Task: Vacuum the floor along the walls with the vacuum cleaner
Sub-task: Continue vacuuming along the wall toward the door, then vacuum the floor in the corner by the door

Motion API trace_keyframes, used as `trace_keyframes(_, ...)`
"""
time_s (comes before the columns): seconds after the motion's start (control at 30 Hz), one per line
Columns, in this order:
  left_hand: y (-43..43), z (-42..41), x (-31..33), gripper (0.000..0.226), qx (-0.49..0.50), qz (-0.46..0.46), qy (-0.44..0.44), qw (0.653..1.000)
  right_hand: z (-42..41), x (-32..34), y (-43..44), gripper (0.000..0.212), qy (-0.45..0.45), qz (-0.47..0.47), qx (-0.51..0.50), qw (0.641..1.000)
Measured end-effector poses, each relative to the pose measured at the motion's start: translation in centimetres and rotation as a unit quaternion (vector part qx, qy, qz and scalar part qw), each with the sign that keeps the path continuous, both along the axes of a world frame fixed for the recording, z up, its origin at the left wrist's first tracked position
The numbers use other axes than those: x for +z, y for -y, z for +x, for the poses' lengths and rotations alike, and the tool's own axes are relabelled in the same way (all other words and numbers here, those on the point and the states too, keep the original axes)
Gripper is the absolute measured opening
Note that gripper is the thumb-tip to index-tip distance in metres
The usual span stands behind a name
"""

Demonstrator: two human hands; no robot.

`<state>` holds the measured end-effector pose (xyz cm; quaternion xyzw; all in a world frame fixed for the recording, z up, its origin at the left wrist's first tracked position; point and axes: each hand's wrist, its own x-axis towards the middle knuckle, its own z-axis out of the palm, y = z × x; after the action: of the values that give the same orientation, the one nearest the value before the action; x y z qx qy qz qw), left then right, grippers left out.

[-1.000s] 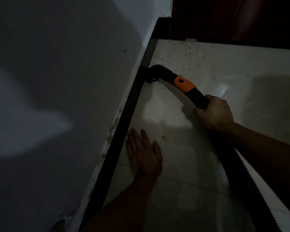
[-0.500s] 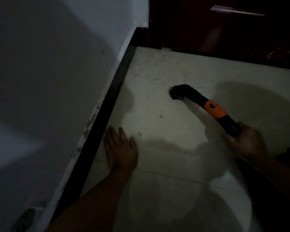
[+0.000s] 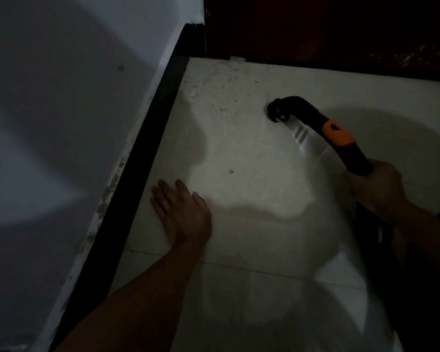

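Note:
A black vacuum hose handle (image 3: 315, 125) with an orange band curves down to its nozzle mouth (image 3: 277, 113), which rests on the pale tiled floor (image 3: 239, 288), well away from the left wall. My right hand (image 3: 376, 186) is shut around the handle's lower end. My left hand (image 3: 183, 214) lies flat on the floor with fingers spread, close beside the black baseboard (image 3: 148, 158). A small crumb (image 3: 230, 171) lies on the tile between the two hands. Fine specks of dirt dot the floor near the far corner.
A grey-white wall (image 3: 61, 110) rises on the left above the baseboard, with chipped paint along its foot. A dark wooden door or cabinet front (image 3: 328, 29) closes off the far side. The scene is dim, with shadows across the tiles.
The nozzle has been pulled away from the baseboard to the right, out onto the open tile. My left hand has stayed flat on the floor.

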<state>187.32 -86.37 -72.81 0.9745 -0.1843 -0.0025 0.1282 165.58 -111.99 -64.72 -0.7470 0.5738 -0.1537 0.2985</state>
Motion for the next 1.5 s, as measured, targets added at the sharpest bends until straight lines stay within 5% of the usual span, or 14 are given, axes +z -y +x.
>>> trace_keyframes(0.3, -0.1, 0.1, 0.4, 0.057, -0.011, 0.019, -0.012, 1.0, 5.4, -0.6, -0.4, 0.016, 0.017, 0.034, 0.085, 0.996)
trace_keyframes(0.6, 0.0, 0.3, 0.6, 0.056, -0.014, 0.021, -0.001, 1.0, 2.3, -0.4, -3.0, 0.021, -0.015, 0.034, 0.171, 0.985)
trace_keyframes(0.77, -0.7, 0.6, 1.7, 0.055, -0.033, 0.046, -0.056, 0.997, -0.6, 1.2, -5.2, 0.02, -0.035, 0.043, 0.194, 0.979)
trace_keyframes(0.83, -0.9, 1.3, 3.8, 0.059, -0.066, 0.055, -0.143, 0.986, -1.5, 2.8, -6.4, 0.025, -0.051, 0.04, 0.214, 0.975)
trace_keyframes(0.9, -0.9, 0.5, 7.9, 0.063, -0.038, -0.049, -0.305, 0.95, -2.2, 5.2, -8.3, 0.025, -0.093, 0.04, 0.227, 0.969)
trace_keyframes(1.0, -0.6, -5.6, 16.2, 0.063, 0.104, -0.275, -0.512, 0.807, -4.3, 9.7, -12.4, 0.027, -0.174, 0.049, 0.247, 0.952)
trace_keyframes(1.1, -0.9, -11.8, 22.5, 0.07, 0.18, -0.338, -0.642, 0.665, -8.2, 14.4, -17.4, 0.032, -0.191, 0.031, 0.281, 0.94)
trace_keyframes(1.17, -1.8, -14.8, 26.0, 0.06, 0.232, -0.35, -0.678, 0.604, -11.0, 18.0, -20.2, 0.032, -0.185, 0.03, 0.282, 0.941)
trace_keyframes(1.33, -3.7, -20.2, 34.9, 0.016, 0.317, -0.349, -0.695, 0.543, -15.8, 27.2, -25.4, 0.039, -0.165, 0.066, 0.283, 0.943)
trace_keyframes(1.43, -5.0, -21.6, 40.5, 0.012, 0.326, -0.334, -0.664, 0.584, -19.0, 33.1, -27.8, 0.067, -0.147, 0.158, 0.201, 0.955)
trace_keyframes(1.5, -5.9, -21.8, 44.0, 0.008, 0.31, -0.346, -0.642, 0.61, -21.9, 36.6, -29.2, 0.066, -0.12, 0.194, 0.115, 0.967)
